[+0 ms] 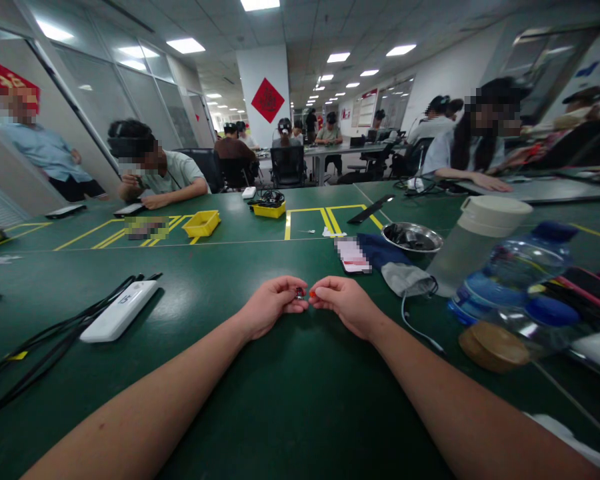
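Observation:
Just above the green table, my two hands meet fingertip to fingertip in the middle of the head view. A small, dark, shiny piece is pinched between the thumb and fingers of my left hand. My right hand grips a tiny orange-red piece at its fingertips. Only a narrow gap separates the two pieces. Both are mostly covered by fingers and too small for me to tell their kind.
A white power bank with black cables lies left. Beyond my right hand are a phone, a cloth pouch and a metal bowl. Bottles crowd the right side. Yellow trays stand farther back; people sit around.

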`<state>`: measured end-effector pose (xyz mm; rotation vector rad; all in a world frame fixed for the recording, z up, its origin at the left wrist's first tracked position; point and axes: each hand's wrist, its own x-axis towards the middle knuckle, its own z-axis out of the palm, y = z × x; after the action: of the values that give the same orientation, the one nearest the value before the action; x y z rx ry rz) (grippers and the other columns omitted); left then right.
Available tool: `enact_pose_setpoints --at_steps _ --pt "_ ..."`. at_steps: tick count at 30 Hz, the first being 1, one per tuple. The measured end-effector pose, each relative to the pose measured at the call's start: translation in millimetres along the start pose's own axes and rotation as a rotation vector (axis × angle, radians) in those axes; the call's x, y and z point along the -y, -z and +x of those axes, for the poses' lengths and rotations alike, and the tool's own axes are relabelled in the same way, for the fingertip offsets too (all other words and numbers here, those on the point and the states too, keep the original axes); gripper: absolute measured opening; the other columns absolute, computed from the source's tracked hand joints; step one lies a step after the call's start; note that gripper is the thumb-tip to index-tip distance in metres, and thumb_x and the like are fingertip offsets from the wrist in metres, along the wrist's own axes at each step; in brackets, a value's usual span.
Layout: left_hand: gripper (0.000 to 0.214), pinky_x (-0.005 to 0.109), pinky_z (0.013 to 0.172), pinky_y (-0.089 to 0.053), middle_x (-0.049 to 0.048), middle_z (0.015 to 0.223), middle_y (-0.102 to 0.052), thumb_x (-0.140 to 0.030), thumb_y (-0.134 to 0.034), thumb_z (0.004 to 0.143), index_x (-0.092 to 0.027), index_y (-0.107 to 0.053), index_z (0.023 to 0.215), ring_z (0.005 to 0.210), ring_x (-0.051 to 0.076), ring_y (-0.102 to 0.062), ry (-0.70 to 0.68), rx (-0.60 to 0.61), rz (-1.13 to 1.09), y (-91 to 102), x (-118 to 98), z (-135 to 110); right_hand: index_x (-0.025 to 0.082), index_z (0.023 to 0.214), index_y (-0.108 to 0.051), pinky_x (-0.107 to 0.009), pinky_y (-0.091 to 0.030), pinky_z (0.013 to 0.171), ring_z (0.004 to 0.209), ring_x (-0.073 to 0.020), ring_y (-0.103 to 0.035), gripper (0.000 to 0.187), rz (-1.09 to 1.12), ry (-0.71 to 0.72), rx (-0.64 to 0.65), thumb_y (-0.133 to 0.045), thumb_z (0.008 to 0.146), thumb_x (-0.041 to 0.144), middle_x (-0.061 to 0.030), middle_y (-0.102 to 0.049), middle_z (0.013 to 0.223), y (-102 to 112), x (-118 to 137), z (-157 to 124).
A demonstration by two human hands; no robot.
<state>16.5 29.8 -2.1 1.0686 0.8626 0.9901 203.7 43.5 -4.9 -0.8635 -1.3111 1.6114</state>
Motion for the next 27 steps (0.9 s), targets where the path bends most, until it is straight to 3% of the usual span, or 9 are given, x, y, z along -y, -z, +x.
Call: enact_pose_setpoints --at_steps 11,19,27 --pt "0.027 0.027 0.082 -0.053 0.0078 0.094 -0.062 -0.011 -0.059 0.079 -0.014 -0.061 0.106 0.081 0.013 -0.066 -0.024 0.000 0.052 -2.1 -2.4 -4.6 0.014 0.081 -0.067 -0.034 -0.049 0.076 0.075 -0.0158 -0.064 0.016 -0.012 0.001 0.003 -0.069 0.066 0.021 -0.0059 -0.068 0.082 -0.6 0.1 -0.9" --pt "0.030 0.026 0.073 -0.053 0.0081 0.088 -0.063 -0.017 -0.058 0.080 -0.013 -0.060 0.110 0.078 0.014 -0.065 -0.045 0.047 0.122 -1.6 -2.3 -4.4 0.015 0.084 -0.065 -0.030 -0.050 0.068 0.068 -0.0137 -0.063 0.019 -0.059 0.011 0.025 -0.068 0.066 0.019 -0.0037 -0.068 0.075 0.2 -1.5 -0.3" --pt "0.026 0.026 0.074 -0.052 0.0072 0.087 -0.064 -0.016 -0.059 0.080 -0.014 -0.061 0.106 0.075 0.012 -0.064 -0.035 0.034 0.074 -0.5 0.9 -2.0 0.014 0.083 -0.066 -0.033 -0.052 0.073 0.075 -0.0168 -0.066 0.018 0.011 -0.023 -0.013 -0.068 0.070 0.025 -0.0062 -0.068 0.079 0.9 -1.4 0.7"
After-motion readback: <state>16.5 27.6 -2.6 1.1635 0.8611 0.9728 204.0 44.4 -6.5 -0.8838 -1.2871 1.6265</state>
